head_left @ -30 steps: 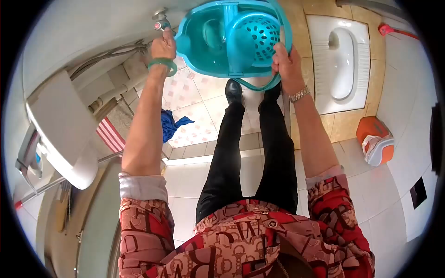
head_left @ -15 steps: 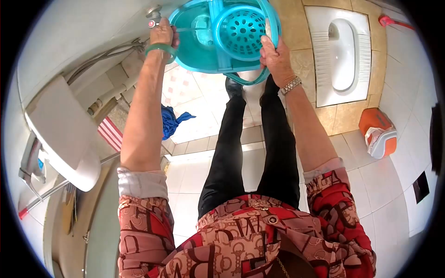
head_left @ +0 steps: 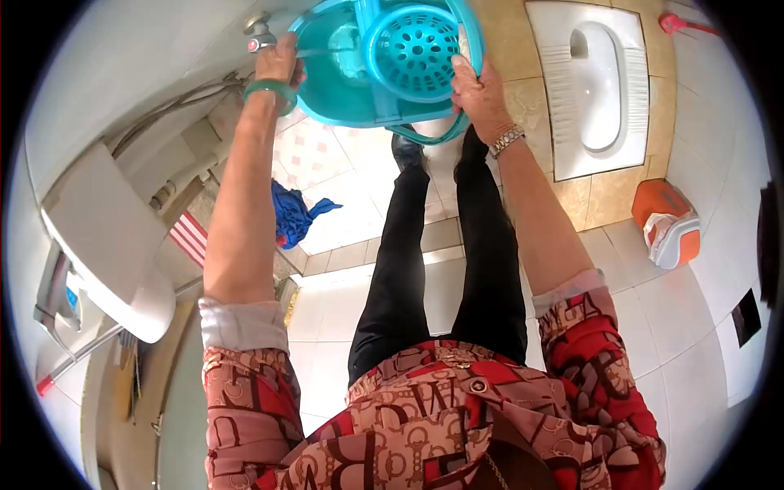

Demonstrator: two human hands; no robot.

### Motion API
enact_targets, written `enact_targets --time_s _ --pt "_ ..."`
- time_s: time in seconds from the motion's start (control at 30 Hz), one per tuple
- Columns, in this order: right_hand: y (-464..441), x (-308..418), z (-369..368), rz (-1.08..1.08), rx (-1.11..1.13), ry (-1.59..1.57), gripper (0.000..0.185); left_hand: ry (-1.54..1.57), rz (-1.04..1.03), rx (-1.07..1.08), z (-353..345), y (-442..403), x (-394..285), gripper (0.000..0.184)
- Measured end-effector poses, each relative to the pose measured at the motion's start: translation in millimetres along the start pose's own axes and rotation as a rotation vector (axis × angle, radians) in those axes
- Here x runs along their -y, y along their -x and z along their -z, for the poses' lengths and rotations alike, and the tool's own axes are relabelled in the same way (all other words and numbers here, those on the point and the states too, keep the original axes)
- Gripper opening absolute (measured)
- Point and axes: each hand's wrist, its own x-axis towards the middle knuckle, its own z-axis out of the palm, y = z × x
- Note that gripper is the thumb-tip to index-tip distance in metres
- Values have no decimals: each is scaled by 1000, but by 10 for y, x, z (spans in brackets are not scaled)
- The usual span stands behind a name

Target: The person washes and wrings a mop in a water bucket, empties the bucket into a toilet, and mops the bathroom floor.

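A turquoise mop bucket (head_left: 327,113) with a round slotted wringer basket (head_left: 418,51) is at the top of the view. Thin water runs from the wall tap (head_left: 260,37) into its left compartment, where some water lies. My left hand (head_left: 282,62), with a green bangle on the wrist, is closed around the tap's outlet end; the fingertips are partly hidden. On the bucket's right side, my right hand (head_left: 482,96) grips the rim by the handle, thumb on top. The bucket's carrying handle (head_left: 429,139) hangs down at the near side.
A squat toilet (head_left: 600,98) is set in the floor at right, near an orange-and-grey bin (head_left: 665,224). At left are a white washbasin (head_left: 106,237), hoses (head_left: 175,102) and a blue cloth (head_left: 296,214). My shoes are just below the bucket.
The whole scene has shifted slightly left and up in the view. Both hands keep their places on the tap and the bucket, and water still runs.
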Motion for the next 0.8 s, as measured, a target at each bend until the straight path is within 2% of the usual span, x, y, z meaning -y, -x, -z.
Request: enact_targets --time_s 0.17,0.23,0.33,0.43,0.5,0.53,0.57,0.6,0.67,0.7,0.73,0.77,0.8 --pt "-53 -86 78 -11 -28 -42 33 -69 -71 -21 -22 22 7 36" --pt "-67 -101 82 9 -16 8 34 -78 -15 -26 -24 11 -2 36" --pt "-67 -110 96 18 11 15 35 -129 -41 -27 -20 5 10 27" --pt "-69 -129 79 13 -24 30 37 -132 -69 -26 -18 19 21 30" --pt "-86 -147 21 -15 -73 22 37 -109 -35 -55 -7 -103 109 38" --pt "-135 -256 17 92 -110 116 37 -107 -38 -81 -1 -161 131 36" --pt "-131 -242 46 116 -122 151 38 -115 26 23 58 -262 147 31" --pt "-128 -224 76 139 -136 187 38 -74 24 -2 50 -278 154 30" --pt "37 32 122 78 -109 165 38 -37 22 -36 41 -259 196 29" --pt "74 154 133 72 -93 173 38 -138 -7 -23 80 -288 221 30" --pt "18 59 116 142 -138 202 37 -26 -42 -14 84 -247 236 33" --pt "-34 -66 82 211 -177 229 36 -196 -86 76 245 -349 355 35" --pt "-5 -53 63 255 -160 116 35 -333 -295 154 438 -468 554 39"
